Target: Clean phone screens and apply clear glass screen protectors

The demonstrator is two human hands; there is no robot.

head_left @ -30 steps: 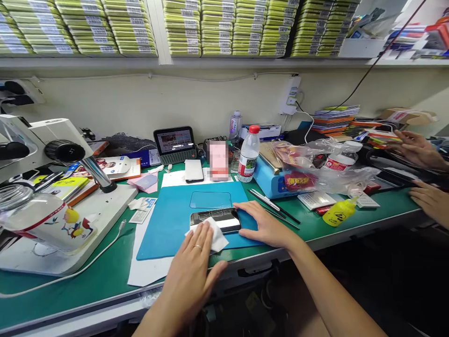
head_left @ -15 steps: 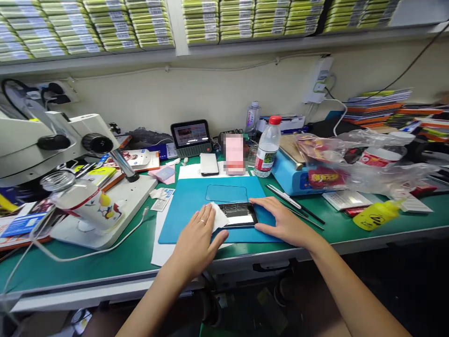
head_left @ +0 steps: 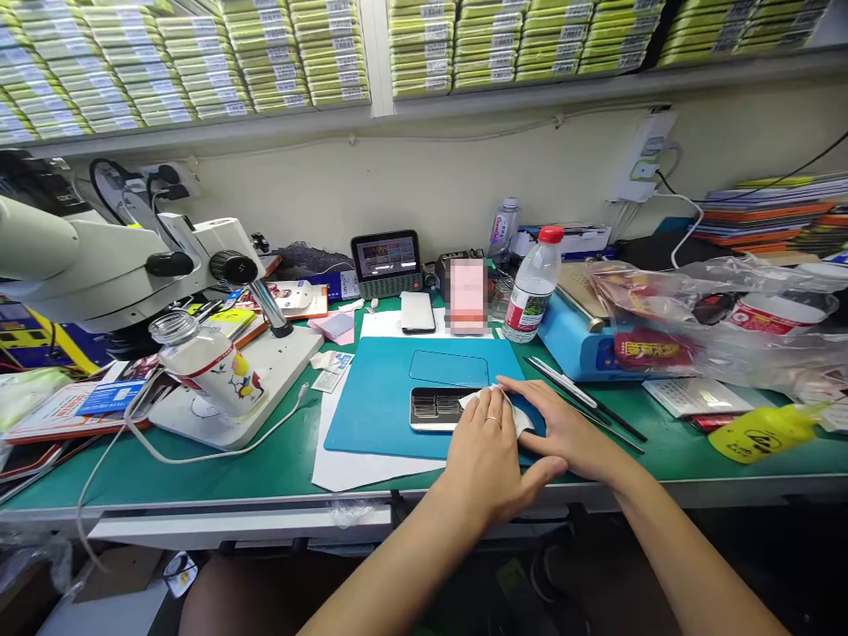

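Observation:
On a blue mat (head_left: pixel 361 415) lies an opened phone (head_left: pixel 434 409), dark inside with a pale strip along its near side. My left hand (head_left: pixel 487 450), a ring on one finger, presses a white wipe (head_left: pixel 523 421) onto the phone's right part with its fingers laid flat. That end of the phone is covered by the wipe and fingers. My right hand (head_left: pixel 570 433) grips around the phone's right end, thumb on the near side, fingers on the far side. Just beyond the phone is a thin dark rounded outline (head_left: pixel 449 367), like a frame or clear panel.
A microscope (head_left: pixel 218 389) and a glass jar (head_left: pixel 215 371) stand on the left. Behind the mat are a white phone-like slab (head_left: pixel 417 312), a small screen (head_left: pixel 386 256) and a red-capped bottle (head_left: pixel 532 287). Tweezers-like tools (head_left: pixel 563 380) and a yellow squeeze bottle (head_left: pixel 759 433) lie right.
My left hand has slid the wipe rightward along the phone, from its left end to its right. My right hand keeps to the right end. The camera view has shifted left.

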